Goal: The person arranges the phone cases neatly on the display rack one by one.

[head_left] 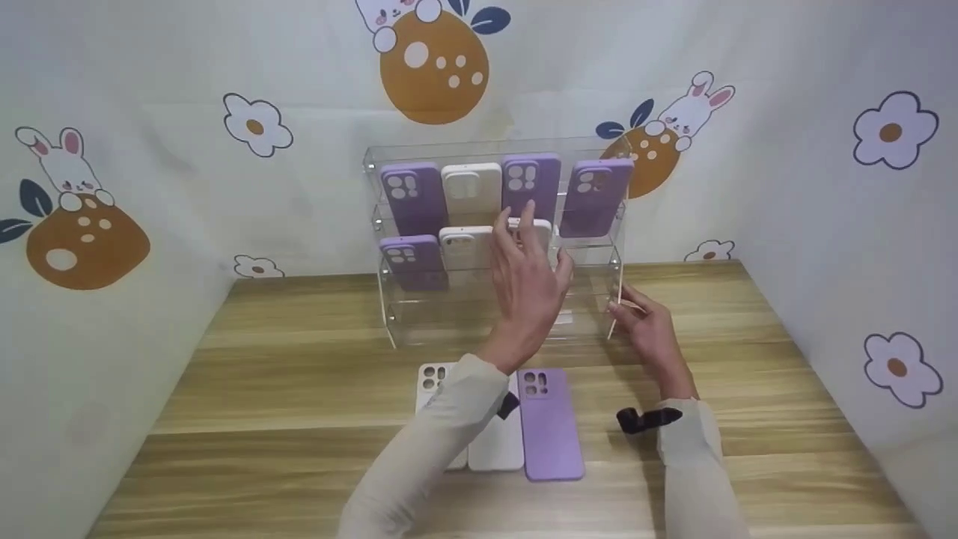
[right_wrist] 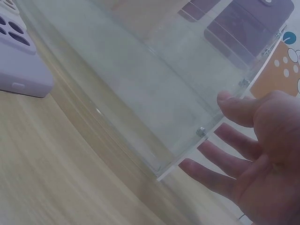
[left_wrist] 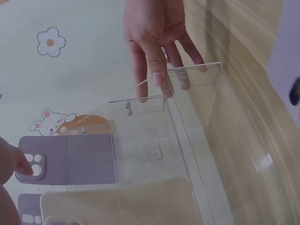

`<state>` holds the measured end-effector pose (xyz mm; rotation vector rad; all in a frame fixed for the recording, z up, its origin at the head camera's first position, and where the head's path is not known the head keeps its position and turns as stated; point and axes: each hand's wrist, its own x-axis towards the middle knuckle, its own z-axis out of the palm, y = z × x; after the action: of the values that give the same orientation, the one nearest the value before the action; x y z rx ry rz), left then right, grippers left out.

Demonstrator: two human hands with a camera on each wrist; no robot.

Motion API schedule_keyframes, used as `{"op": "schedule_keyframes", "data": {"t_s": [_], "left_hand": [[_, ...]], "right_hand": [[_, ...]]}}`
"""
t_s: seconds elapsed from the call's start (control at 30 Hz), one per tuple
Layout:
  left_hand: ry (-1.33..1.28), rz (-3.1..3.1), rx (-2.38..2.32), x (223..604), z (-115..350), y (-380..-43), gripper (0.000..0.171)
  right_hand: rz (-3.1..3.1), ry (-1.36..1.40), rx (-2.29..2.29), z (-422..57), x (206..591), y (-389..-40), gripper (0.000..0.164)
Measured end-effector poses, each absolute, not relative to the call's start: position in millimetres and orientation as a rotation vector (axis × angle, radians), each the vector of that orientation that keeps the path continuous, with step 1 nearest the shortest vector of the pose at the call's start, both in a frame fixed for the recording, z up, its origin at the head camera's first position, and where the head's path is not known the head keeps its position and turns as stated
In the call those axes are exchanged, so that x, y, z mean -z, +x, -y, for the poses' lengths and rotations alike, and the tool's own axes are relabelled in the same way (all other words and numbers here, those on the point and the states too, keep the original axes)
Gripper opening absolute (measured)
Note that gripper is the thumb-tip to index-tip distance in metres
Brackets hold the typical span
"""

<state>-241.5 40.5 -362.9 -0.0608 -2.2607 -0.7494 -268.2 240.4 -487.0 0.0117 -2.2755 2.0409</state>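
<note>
My left hand [head_left: 528,281] is raised in front of the clear acrylic display stand [head_left: 479,326], its fingers spread and extended over a white phone case [head_left: 543,232] in the stand's second row. The thumb stands apart from that case, and the palm hides its lower part. In the left wrist view, a pale phone case [left_wrist: 122,206] leans in the stand, below a purple phone case [left_wrist: 89,161]. My right hand [head_left: 650,329] pinches the stand's right side panel. Its thumb [right_wrist: 234,107] lies at the panel's inner edge, with the other fingers outside.
The top row carries purple cases and a cream case [head_left: 471,191]. Further left in the second row are a purple case [head_left: 412,258] and another pale case [head_left: 465,247]. On the wooden table [head_left: 284,404], pale cases and a purple case [head_left: 552,434] lie beneath my left forearm.
</note>
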Motion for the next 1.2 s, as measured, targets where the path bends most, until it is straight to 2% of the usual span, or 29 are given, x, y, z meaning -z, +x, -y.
{"op": "schedule_keyframes", "data": {"t_s": [0.47, 0.83, 1.2], "left_hand": [[-0.196, 2.409, 0.810, 393.1, 1.2, -203.8, 0.070], [-0.227, 2.467, 0.840, 419.6, 31.8, -187.7, 0.068], [-0.136, 2.684, 0.840, 443.7, 68.4, -174.7, 0.063]], "right_hand": [[2.243, 0.019, -2.075, -238.9, 488.0, -267.7, 0.053], [2.261, 0.026, -2.046, -238.2, 487.7, -268.8, 0.053], [2.272, 0.048, -2.020, -241.0, 488.3, -269.3, 0.054]]}}
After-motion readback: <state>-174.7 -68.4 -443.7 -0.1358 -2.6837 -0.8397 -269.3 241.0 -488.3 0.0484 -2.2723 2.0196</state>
